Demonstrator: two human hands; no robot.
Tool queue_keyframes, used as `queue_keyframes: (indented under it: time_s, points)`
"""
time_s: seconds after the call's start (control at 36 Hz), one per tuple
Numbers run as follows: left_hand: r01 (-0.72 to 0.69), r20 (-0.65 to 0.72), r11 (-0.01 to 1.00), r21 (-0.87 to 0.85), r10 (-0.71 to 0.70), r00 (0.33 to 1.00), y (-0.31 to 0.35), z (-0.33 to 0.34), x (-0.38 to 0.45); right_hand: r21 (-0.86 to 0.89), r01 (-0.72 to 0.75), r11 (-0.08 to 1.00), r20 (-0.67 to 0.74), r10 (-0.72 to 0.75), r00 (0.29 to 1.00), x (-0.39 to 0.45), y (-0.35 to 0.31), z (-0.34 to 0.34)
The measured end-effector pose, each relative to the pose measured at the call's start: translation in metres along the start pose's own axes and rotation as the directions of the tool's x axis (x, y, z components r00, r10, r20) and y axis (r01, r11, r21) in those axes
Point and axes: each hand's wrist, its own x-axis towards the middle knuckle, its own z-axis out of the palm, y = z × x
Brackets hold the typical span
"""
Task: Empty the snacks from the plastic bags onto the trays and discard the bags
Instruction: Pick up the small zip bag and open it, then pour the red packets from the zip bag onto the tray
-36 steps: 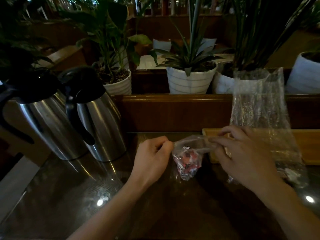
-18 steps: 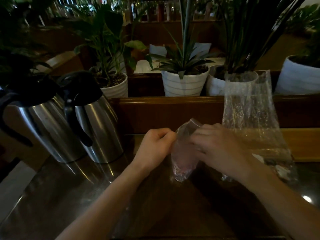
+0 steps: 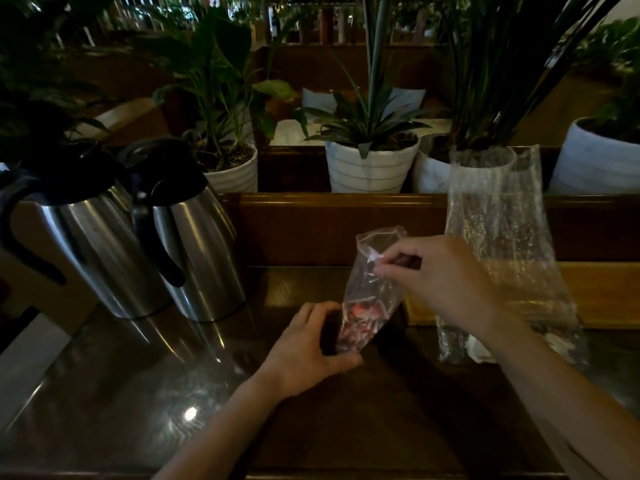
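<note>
Small clear plastic bag (image 3: 372, 289) at frame centre, standing roughly upright over the dark bench (image 3: 138, 393), mouth open at the top. Red-and-white wrapped snacks (image 3: 358, 322) sit bunched in its lower part. Left hand (image 3: 308, 348) curled around the bag's bottom end, fingers and thumb closed on it. Right hand (image 3: 446, 282) pinches the bag's upper edge between thumb and fingertips, other fingers loosely bent. Wooden tray (image 3: 606, 292) at right of frame, just beyond the right hand, no snacks visible on the showing part. Tall clear bag (image 3: 498, 237) stands upright in front of the tray, right of the small bag; pale items low inside it, too dim to identify. Two steel jugs (image 3: 194, 244) with black handles at left. Potted plants (image 3: 370, 164) along the ledge behind.
</note>
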Motion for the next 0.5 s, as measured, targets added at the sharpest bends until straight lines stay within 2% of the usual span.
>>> queue_keyframes:
  time_s: [0.08,0.17,0.22,0.31,0.39,0.5]
  points:
    - [0.0,0.004,0.982,0.188,-0.001,1.0,-0.004,0.012,0.002,0.071,-0.029,0.997,-0.049,0.033,0.998,0.004,-0.002,-0.004]
    - [-0.024,-0.067,0.98,0.197,0.038,0.997,-0.005,0.02,0.003,0.196,-0.072,0.978,-0.052,0.084,0.995,0.006,-0.001,-0.011]
    - [-0.073,-0.086,0.994,0.084,0.08,0.993,-0.003,0.022,0.005,0.293,-0.087,0.952,-0.066,0.11,0.992,0.005,0.0,-0.019]
    - [-0.121,-0.08,0.977,-0.175,0.108,0.991,0.002,0.024,0.007,0.409,-0.097,0.907,-0.077,0.141,0.987,-0.002,0.002,-0.032]
    - [-0.09,-0.036,0.909,-0.407,0.083,0.996,0.011,0.025,0.007,0.474,-0.116,0.873,-0.131,0.2,0.971,-0.009,0.006,-0.043]
    - [-0.018,0.099,0.817,-0.576,0.091,0.991,0.029,0.034,0.007,0.62,-0.172,0.766,-0.122,0.311,0.943,-0.018,0.009,-0.058]
